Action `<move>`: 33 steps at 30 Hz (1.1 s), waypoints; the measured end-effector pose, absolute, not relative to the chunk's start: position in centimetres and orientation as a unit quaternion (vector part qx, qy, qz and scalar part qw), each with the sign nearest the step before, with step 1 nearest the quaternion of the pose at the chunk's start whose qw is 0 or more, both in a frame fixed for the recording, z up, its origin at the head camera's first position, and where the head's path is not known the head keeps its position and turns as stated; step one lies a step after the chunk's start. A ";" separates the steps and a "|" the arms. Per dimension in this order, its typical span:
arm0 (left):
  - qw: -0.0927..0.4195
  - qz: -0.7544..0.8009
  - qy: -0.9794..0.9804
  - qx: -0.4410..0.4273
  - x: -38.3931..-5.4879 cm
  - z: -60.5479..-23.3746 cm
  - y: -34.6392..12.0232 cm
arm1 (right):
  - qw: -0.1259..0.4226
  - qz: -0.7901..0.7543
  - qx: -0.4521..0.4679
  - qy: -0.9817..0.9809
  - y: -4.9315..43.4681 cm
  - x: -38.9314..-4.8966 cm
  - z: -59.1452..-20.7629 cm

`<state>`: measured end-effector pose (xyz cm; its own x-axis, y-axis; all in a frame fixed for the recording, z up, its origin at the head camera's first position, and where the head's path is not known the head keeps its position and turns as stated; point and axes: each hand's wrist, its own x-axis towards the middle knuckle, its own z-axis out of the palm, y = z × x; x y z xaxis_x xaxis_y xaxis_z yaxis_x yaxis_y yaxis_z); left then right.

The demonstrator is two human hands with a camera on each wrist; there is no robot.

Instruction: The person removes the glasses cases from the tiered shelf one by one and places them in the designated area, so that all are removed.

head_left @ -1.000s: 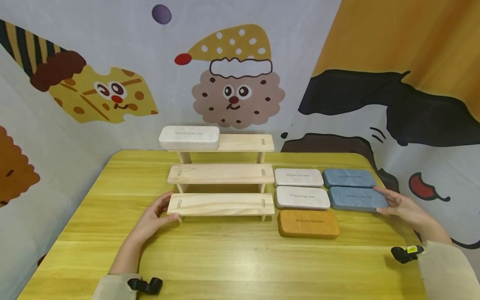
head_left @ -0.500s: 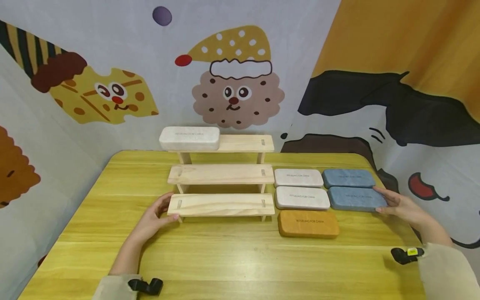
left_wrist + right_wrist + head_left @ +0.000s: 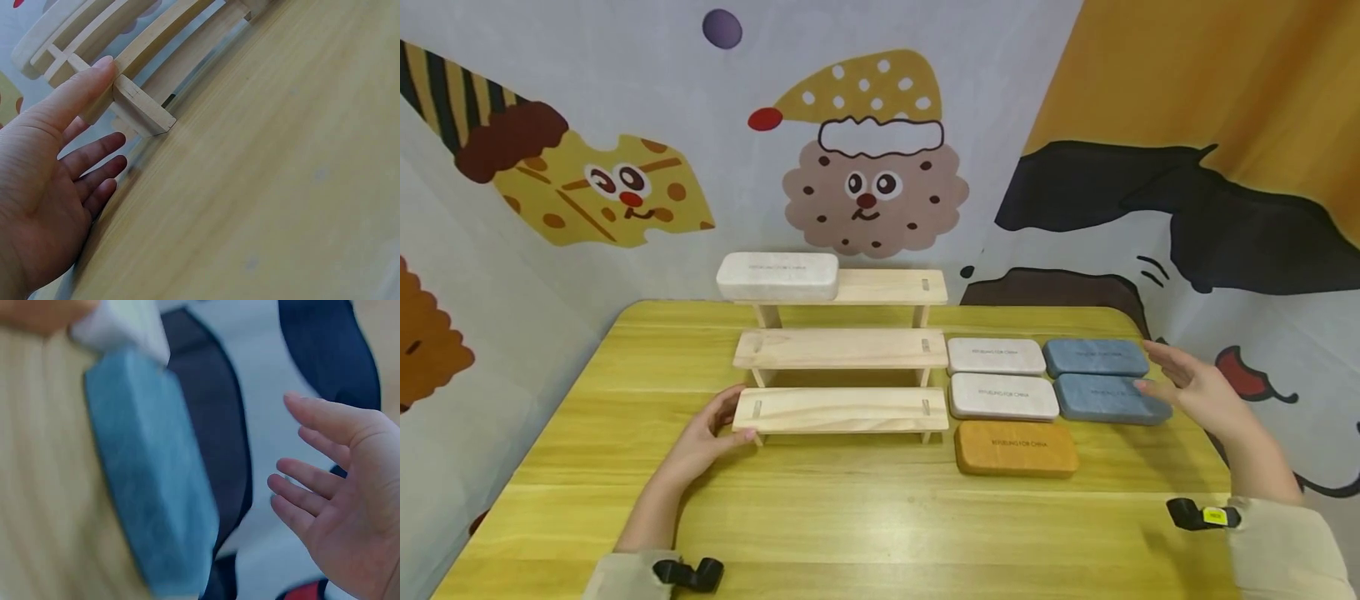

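Observation:
A three-tier wooden display stand (image 3: pixel 842 410) stands mid-table. My left hand (image 3: pixel 706 433) holds the left end of its lowest step. In the left wrist view the thumb of my left hand (image 3: pixel 53 169) lies along the step's corner, and the other fingers sit behind, partly hidden. A white case (image 3: pixel 778 277), probably a glasses case, lies on the left of the top step. My right hand (image 3: pixel 1213 404) hovers over the right end of the nearer blue case (image 3: pixel 1105 400), fingers spread and holding nothing. In the right wrist view a gap separates my right hand (image 3: pixel 337 481) from a blue case (image 3: pixel 150 475).
Right of the stand lie two white cases, a farther one (image 3: pixel 996 356) and a nearer one (image 3: pixel 1003 395). An orange case (image 3: pixel 1017 447) is in front of them. A second blue case (image 3: pixel 1096 357) lies behind the nearer blue one. A printed curtain (image 3: pixel 662 67) hangs behind the table (image 3: pixel 865 525).
My right hand has let go of the nearer blue case's right end and risen slightly, its fingers now apart from it. The left hand, the stand and the cases have stayed put.

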<state>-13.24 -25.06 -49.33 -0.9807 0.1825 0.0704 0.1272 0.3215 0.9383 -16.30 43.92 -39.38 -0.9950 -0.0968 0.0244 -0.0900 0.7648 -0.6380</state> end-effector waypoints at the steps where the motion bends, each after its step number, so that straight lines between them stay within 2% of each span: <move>1: 0.024 0.574 0.813 0.094 -13.2 -49.3 -25.1 | -0.002 -0.339 -0.050 0.939 43.2 -16.3 -38.9; 11: 0.023 0.576 0.812 0.094 -13.2 -49.3 -25.1 | -0.093 -0.375 -0.083 0.919 35.8 -16.4 -35.7; 22: 0.023 0.582 0.808 0.092 -13.2 -49.1 -24.9 | -0.179 -0.433 -0.138 0.872 28.8 -17.3 -34.1; 33: 0.023 0.580 0.809 0.092 -13.1 -49.1 -24.9 | -0.172 -0.474 -0.169 0.847 22.8 -18.3 -32.7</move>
<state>-13.08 -24.92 -49.06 -0.9819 0.1763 0.0688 0.1219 0.3113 0.9424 -18.34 22.80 -32.69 -0.8836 -0.1229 0.4518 -0.4495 0.4926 -0.7452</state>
